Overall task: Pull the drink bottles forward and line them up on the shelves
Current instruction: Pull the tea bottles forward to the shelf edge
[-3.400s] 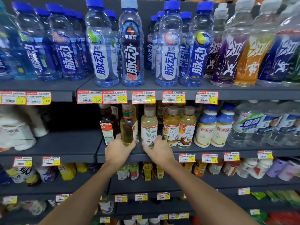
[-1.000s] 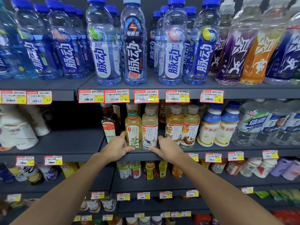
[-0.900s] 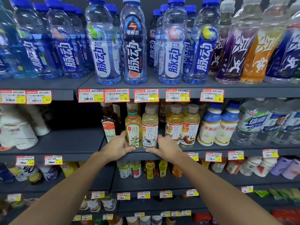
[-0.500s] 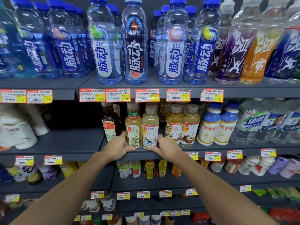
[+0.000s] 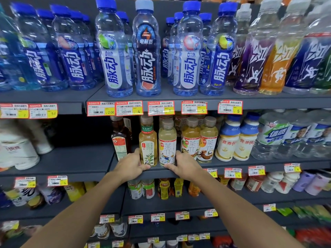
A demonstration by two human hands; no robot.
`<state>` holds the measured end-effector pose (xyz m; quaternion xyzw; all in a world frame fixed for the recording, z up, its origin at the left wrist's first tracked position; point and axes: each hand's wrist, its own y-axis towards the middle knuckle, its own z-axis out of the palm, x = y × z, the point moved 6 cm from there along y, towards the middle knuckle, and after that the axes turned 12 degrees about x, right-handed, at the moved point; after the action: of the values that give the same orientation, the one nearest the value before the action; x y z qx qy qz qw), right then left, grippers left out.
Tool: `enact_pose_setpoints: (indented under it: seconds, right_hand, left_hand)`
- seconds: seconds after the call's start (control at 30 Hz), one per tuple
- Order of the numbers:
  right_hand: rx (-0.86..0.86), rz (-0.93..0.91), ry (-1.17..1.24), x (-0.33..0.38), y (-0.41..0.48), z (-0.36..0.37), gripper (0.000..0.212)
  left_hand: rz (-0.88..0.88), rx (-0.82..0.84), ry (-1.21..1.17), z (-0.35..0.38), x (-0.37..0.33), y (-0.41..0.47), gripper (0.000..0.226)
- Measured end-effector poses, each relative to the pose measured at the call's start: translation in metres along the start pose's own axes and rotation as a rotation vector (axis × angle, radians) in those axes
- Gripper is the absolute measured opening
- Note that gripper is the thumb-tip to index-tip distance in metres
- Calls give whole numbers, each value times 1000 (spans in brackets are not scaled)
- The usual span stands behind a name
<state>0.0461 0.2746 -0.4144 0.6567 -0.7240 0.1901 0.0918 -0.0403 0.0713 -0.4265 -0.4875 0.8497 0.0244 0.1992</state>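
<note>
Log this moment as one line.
left hand grips green-label tea bottle | right hand grips pale tea bottle | both at middle shelf front edge

**Both hands set at the feet of two neighbouring bottles**

The bare left forearm (image 5: 86,204) and bare right forearm (image 5: 232,204) reach forward and inward, converging at mid height; the elbows are out of sight. Left hand (image 5: 131,165): back upward, fingers curled against the left flank of a clear plastic bottle of amber tea with a green neck band (image 5: 148,145), thumb laid across its front foot. Right hand (image 5: 185,165): mirrored, fingers curled against the right flank of the adjoining clear plastic bottle of pale yellow tea with a white label (image 5: 167,145), thumb pointing left along its base. The thumb tips lie near each other, apart.
</note>
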Motion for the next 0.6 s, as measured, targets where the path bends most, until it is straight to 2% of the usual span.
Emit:
enact_pose_setpoints:
  seconds: [0.37,0.6]
  right_hand:
    - [7,43,22,-2,-4,1,60]
    - [52,84,18,-3,-3,1,63]
  left_hand:
    - [-21,-26,1,1,-1,-1,57]
    - [52,49,37,-4,2,1,69]
